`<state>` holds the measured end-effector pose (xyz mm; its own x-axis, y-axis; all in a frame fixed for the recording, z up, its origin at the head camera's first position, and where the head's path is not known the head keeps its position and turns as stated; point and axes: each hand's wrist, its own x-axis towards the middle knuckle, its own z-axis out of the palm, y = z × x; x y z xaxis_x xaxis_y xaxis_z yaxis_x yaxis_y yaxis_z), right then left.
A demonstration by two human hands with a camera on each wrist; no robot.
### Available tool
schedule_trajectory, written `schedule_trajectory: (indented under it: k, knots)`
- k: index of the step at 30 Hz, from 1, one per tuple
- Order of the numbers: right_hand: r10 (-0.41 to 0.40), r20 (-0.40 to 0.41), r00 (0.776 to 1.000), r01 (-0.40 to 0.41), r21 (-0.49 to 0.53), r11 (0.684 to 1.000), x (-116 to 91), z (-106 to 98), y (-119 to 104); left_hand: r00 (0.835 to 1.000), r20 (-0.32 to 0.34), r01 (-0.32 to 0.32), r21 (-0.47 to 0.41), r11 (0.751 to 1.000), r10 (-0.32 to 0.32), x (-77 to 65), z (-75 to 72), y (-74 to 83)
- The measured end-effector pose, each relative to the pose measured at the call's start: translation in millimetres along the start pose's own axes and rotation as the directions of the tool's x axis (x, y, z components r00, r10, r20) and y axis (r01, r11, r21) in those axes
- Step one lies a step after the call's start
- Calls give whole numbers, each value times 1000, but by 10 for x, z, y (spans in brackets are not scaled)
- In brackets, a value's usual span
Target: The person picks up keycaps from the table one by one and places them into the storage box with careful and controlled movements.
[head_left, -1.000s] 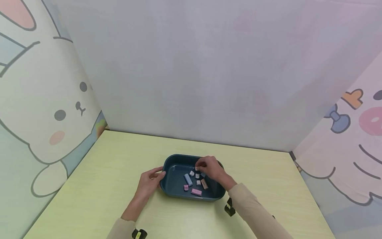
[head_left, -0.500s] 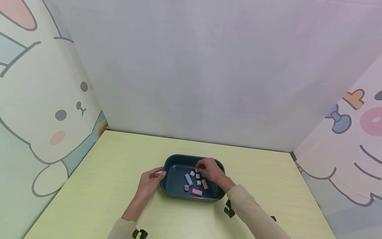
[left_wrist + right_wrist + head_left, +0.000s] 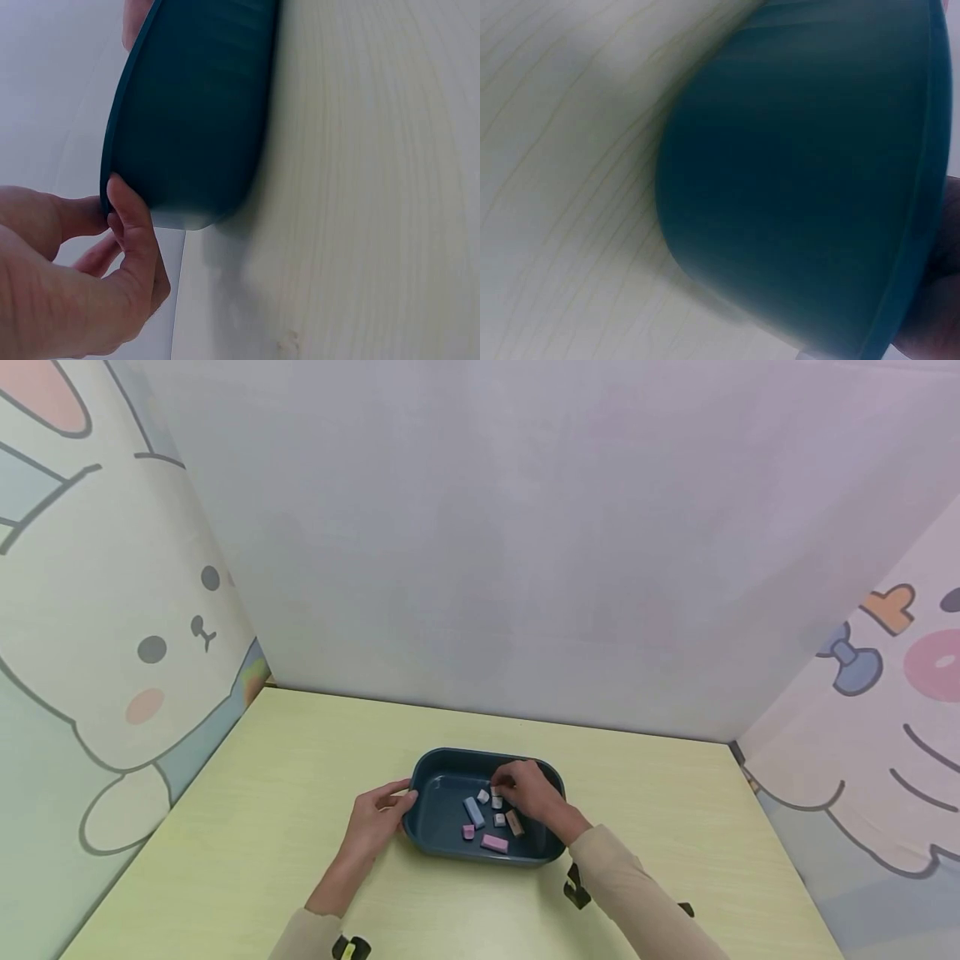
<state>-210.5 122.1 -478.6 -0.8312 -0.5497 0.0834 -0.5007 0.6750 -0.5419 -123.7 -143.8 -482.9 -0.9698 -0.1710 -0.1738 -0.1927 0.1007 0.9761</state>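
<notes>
A dark teal tray (image 3: 438, 839) with raised walls stands on the table. My left hand (image 3: 372, 818) grips its left end; in the left wrist view thumb and fingers of that hand (image 3: 82, 292) pinch the rim. Over the tray's right part, my right hand (image 3: 531, 792) pinches a small white cube (image 3: 495, 791) just above another white cube (image 3: 497, 802). Around it in the tray lie further white cubes (image 3: 499, 819), a light blue bar (image 3: 474, 812), a brown bar (image 3: 513, 822), a pink bar (image 3: 494, 842) and a pink cube (image 3: 468, 832). The tray wall (image 3: 802, 165) mostly blocks the right wrist view.
The pale yellow table (image 3: 300, 760) extends around the tray on every side. A light grey wall (image 3: 480, 568) rises behind it, with cartoon-printed panels (image 3: 112, 610) at the sides. Black wrist straps (image 3: 577, 888) show at the sleeves.
My right hand has come slightly down and nearer with the white cube, closer to the other cubes. A dark piece under that hand is now hidden. My left hand stays on the rim.
</notes>
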Motion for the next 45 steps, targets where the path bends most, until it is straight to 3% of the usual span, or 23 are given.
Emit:
schedule_trajectory:
  k: [13,27,45]
  knots:
    - [61,-9,998,-62,-14,998,-64,-112,-55,1000,1,-15,12,1000,15,-12,10,27]
    - [0,-82,997,-2,-20,1000,-121,-235,-72,1000,-5,-14,14,1000,15,20,-25,-12]
    - [-7,-131,991,5,-20,1000,-336,-379,-53,1000,-15,-5,15,1000,6,13,-10,-3]
